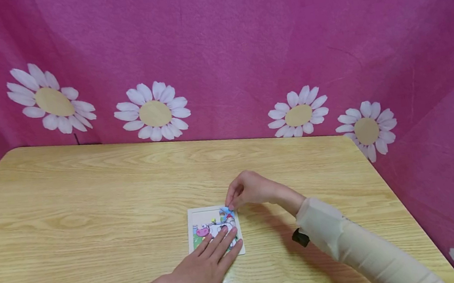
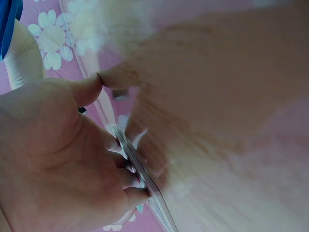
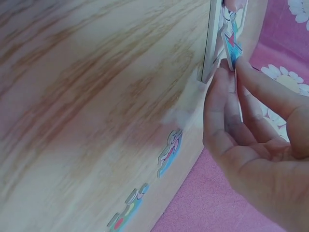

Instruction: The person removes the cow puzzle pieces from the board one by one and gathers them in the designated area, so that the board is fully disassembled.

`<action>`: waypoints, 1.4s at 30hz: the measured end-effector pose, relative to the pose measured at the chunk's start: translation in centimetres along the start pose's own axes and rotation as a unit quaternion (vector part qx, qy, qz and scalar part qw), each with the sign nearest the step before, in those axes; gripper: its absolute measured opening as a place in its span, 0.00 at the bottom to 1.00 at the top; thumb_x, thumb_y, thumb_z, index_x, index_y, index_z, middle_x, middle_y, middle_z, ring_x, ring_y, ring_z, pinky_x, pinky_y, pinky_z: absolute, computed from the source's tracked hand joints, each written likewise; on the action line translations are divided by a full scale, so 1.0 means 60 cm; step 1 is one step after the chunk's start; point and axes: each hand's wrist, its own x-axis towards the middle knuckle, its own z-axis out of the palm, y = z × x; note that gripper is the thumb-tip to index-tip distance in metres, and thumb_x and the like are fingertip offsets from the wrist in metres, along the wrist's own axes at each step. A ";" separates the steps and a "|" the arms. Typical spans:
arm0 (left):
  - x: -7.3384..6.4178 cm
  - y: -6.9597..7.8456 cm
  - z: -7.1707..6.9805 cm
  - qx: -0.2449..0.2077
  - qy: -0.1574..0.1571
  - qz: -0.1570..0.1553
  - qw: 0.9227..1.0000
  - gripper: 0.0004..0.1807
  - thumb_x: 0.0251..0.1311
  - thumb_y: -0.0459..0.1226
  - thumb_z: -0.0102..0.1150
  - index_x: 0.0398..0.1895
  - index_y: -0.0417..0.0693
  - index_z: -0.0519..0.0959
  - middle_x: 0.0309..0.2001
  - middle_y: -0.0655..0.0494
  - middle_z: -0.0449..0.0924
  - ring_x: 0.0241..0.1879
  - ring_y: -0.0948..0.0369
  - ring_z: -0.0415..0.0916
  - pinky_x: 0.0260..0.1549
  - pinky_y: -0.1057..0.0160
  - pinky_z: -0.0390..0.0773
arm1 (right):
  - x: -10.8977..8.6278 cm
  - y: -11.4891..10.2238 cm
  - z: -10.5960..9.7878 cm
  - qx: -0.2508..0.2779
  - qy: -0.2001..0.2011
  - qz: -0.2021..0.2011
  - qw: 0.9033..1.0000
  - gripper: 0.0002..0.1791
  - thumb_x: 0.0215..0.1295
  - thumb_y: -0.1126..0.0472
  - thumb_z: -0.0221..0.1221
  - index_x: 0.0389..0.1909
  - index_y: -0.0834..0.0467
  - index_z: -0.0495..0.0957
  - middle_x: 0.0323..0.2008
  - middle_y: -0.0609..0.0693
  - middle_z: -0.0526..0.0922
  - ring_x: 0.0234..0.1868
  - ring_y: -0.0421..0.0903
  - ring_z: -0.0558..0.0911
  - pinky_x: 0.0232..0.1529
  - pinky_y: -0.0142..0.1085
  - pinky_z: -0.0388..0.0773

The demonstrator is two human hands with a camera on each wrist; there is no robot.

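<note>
A small jigsaw puzzle tray with a pale frame lies on the table, a cow picture partly filling it. My left hand lies over its lower part, fingers straight and spread on the cow pieces, thumb out on the wood. In the left wrist view, the fingers of my left hand reach the tray's edge. At the upper right corner, my right hand pinches a blue puzzle piece with a red detail. The right wrist view shows this puzzle piece tilted between thumb and fingertips.
Two loose puzzle pieces, one pink and blue and one with red and yellow, lie on the wooden table in the right wrist view. A pink curtain with white daisies hangs behind the table.
</note>
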 end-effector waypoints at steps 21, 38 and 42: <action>0.000 0.001 0.001 -0.002 0.001 -0.001 1.000 0.41 0.72 0.58 0.40 0.78 0.45 0.48 0.79 0.46 0.37 0.77 0.52 0.33 0.71 0.49 0.48 | -0.011 -0.001 0.015 0.106 -0.006 0.012 0.994 0.04 0.54 0.77 0.67 0.29 0.70 0.82 0.22 0.55 0.85 0.23 0.41 0.81 0.33 0.41 0.84; -0.001 0.002 0.001 0.012 0.004 -0.001 1.000 0.42 0.72 0.59 0.40 0.78 0.45 0.47 0.78 0.46 0.37 0.77 0.51 0.34 0.71 0.50 0.49 | -0.023 0.004 -0.005 0.061 0.022 0.001 0.998 0.04 0.55 0.71 0.69 0.28 0.65 0.83 0.21 0.50 0.84 0.23 0.40 0.81 0.32 0.40 0.82; -0.002 0.003 0.002 0.011 0.003 -0.003 1.000 0.42 0.72 0.59 0.40 0.78 0.45 0.47 0.79 0.46 0.37 0.77 0.51 0.34 0.71 0.50 0.48 | -0.031 0.014 -0.016 0.065 0.037 0.010 0.997 0.04 0.55 0.72 0.69 0.28 0.66 0.83 0.21 0.51 0.84 0.24 0.41 0.82 0.32 0.41 0.83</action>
